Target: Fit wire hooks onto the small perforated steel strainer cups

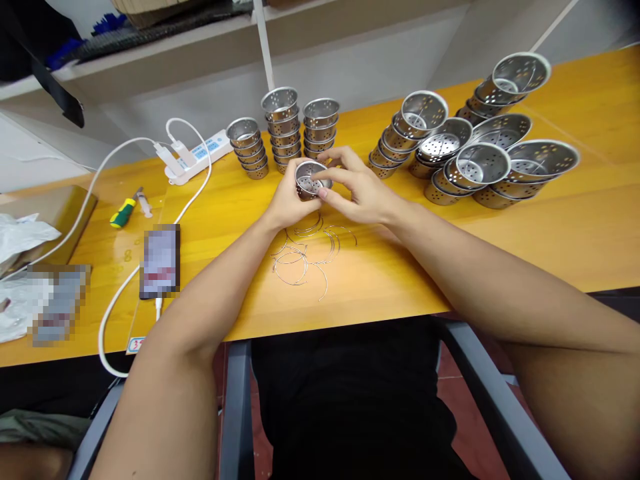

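A small perforated metal cup (311, 189) is held upright above the middle of the table, its open mouth facing me. My left hand (287, 200) is wrapped round the cup's left side and underside. At its right rim is my right hand (357, 187), with thumb and fingers bent towards the mouth; whether they pinch something small there is too small to tell. Thin curved metal wires (291, 265) lie loose on the table just below the hands.
Stacks of similar cups stand behind (283, 127) and to the right (470, 170), several of them leaning. On the left are a white power strip (200, 159) with cables, a phone (161, 260), a green and yellow screwdriver (123, 213) and a cardboard box (75, 213).
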The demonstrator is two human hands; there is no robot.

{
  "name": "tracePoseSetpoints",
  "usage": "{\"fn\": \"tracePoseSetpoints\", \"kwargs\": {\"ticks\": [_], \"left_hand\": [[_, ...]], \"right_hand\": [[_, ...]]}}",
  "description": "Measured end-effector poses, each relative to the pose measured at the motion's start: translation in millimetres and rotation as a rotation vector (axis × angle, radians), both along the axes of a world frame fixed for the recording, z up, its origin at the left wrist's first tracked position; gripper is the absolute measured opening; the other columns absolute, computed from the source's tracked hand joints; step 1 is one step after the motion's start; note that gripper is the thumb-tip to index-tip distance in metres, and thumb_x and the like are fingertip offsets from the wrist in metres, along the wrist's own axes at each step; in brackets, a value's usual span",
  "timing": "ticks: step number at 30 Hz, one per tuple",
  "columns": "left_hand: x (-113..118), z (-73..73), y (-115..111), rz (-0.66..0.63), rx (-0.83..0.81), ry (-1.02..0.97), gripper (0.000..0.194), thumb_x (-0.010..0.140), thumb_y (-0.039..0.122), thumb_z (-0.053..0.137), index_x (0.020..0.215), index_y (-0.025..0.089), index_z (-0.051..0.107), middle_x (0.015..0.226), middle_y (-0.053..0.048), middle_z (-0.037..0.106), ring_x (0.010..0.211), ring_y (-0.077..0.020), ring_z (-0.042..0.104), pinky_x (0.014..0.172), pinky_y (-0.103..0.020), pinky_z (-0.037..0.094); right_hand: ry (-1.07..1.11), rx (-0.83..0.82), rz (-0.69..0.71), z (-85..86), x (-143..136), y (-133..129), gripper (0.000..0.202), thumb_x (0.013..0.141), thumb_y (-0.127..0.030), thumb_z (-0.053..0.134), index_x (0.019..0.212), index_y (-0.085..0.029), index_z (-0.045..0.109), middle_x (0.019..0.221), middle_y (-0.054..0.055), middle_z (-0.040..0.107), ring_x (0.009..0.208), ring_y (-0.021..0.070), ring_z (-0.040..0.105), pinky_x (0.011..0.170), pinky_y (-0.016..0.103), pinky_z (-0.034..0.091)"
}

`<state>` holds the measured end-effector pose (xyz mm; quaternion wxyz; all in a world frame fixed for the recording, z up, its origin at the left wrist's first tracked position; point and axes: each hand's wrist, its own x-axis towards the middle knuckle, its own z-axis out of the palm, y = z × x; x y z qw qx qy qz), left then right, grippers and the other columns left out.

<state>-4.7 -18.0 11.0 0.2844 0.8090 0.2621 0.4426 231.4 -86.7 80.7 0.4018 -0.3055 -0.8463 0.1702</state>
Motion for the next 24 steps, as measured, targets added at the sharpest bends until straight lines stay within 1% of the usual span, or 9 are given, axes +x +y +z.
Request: {"fn": "tracePoseSetpoints", "kwargs": {"ticks": [3, 5, 8, 10, 12, 16, 19, 21, 24], "left_hand": [[2.5, -0.5, -3.2, -0.039, -0.023, 0.015, 0.107, 0.083, 0.085, 0.091, 0.159, 0.026, 0.044, 0.154, -0.015, 0.065, 0.144, -0.0353, 0.071, 0.125, -0.055, 0.061], [4.7, -0.2, -6.8, -0.056, -0.029, 0.044, 0.111, 0.08, 0.08, 0.095, 0.161, 0.024, 0.043, 0.157, -0.018, 0.065, 0.147, -0.0382, 0.07, 0.127, -0.057, 0.061], [6.9, 0.8, -11.6, -0.057, -0.03, 0.101, 0.109, 0.08, 0.065, 0.097, 0.164, 0.02, 0.043, 0.161, -0.022, 0.064, 0.154, -0.0419, 0.068, 0.131, -0.06, 0.059], [7.3, 1.2, -13.2, -0.071, -0.045, 0.116, 0.105, 0.081, 0.06, 0.097, 0.164, 0.021, 0.044, 0.162, -0.022, 0.065, 0.156, -0.0421, 0.067, 0.133, -0.061, 0.057], [7.3, 1.3, -13.5, -0.101, -0.07, 0.114, 0.109, 0.083, 0.061, 0.096, 0.168, 0.024, 0.039, 0.16, -0.021, 0.067, 0.153, -0.0398, 0.071, 0.133, -0.061, 0.058], [8.0, 2.8, -13.5, -0.145, -0.079, 0.096, 0.129, 0.087, 0.071, 0.095, 0.18, 0.03, 0.015, 0.16, -0.02, 0.069, 0.146, -0.0362, 0.076, 0.131, -0.06, 0.059], [6.8, 8.6, -15.8, -0.14, -0.045, 0.113, 0.134, 0.084, 0.077, 0.095, 0.181, 0.029, 0.015, 0.167, -0.022, 0.065, 0.154, -0.0394, 0.071, 0.134, -0.062, 0.056], [3.7, 14.5, -18.2, -0.105, -0.025, 0.159, 0.129, 0.084, 0.078, 0.095, 0.179, 0.028, 0.023, 0.173, -0.024, 0.061, 0.162, -0.0418, 0.065, 0.136, -0.063, 0.053], [-2.8, 21.8, -21.2, 0.001, -0.007, 0.227, 0.101, 0.093, 0.068, 0.088, 0.17, 0.027, 0.037, 0.176, -0.022, 0.06, 0.164, -0.0394, 0.064, 0.137, -0.06, 0.052]], "right_hand": [[-0.03, 0.051, 0.005, 6.1, -2.8, -4.4, 0.074, 0.098, -0.071, 0.082, 0.161, -0.034, 0.071, 0.175, 0.016, 0.06, 0.166, 0.0516, 0.05, 0.141, 0.079, 0.037], [-0.062, 0.059, 0.02, 8.5, -3.4, -5.5, 0.082, 0.096, -0.064, 0.084, 0.169, -0.032, 0.064, 0.174, 0.017, 0.061, 0.164, 0.0523, 0.053, 0.141, 0.078, 0.037], [-0.119, 0.042, 0.024, 10.8, -0.8, -5.2, 0.079, 0.094, -0.055, 0.085, 0.166, -0.029, 0.064, 0.165, 0.018, 0.067, 0.155, 0.0523, 0.059, 0.139, 0.078, 0.039], [-0.141, 0.019, 0.02, 11.9, 2.2, -4.8, 0.077, 0.092, -0.051, 0.086, 0.163, -0.029, 0.066, 0.162, 0.018, 0.068, 0.152, 0.0513, 0.062, 0.137, 0.076, 0.043], [-0.14, -0.005, 0.014, 12.1, 4.4, -4.5, 0.08, 0.091, -0.049, 0.086, 0.165, -0.029, 0.063, 0.161, 0.019, 0.068, 0.15, 0.0497, 0.063, 0.135, 0.073, 0.048], [-0.138, 0.005, 0.0, 8.9, 6.1, -1.8, 0.088, 0.092, -0.05, 0.086, 0.171, -0.027, 0.056, 0.162, 0.019, 0.067, 0.147, 0.0481, 0.065, 0.132, 0.07, 0.053], [-0.189, 0.079, -0.058, 9.1, 10.2, 0.3, 0.081, 0.091, -0.053, 0.088, 0.164, -0.027, 0.062, 0.152, 0.018, 0.071, 0.138, 0.0481, 0.068, 0.125, 0.068, 0.057], [-0.298, 0.105, -0.164, 15.0, 15.4, -1.5, 0.071, 0.093, -0.054, 0.088, 0.155, -0.026, 0.069, 0.144, 0.019, 0.072, 0.132, 0.0482, 0.069, 0.119, 0.067, 0.058], [-0.682, -0.013, -0.354, 32.9, 22.0, -9.9, 0.062, 0.097, -0.046, 0.083, 0.149, -0.015, 0.071, 0.142, 0.025, 0.071, 0.133, 0.0505, 0.067, 0.114, 0.064, 0.057]]}}
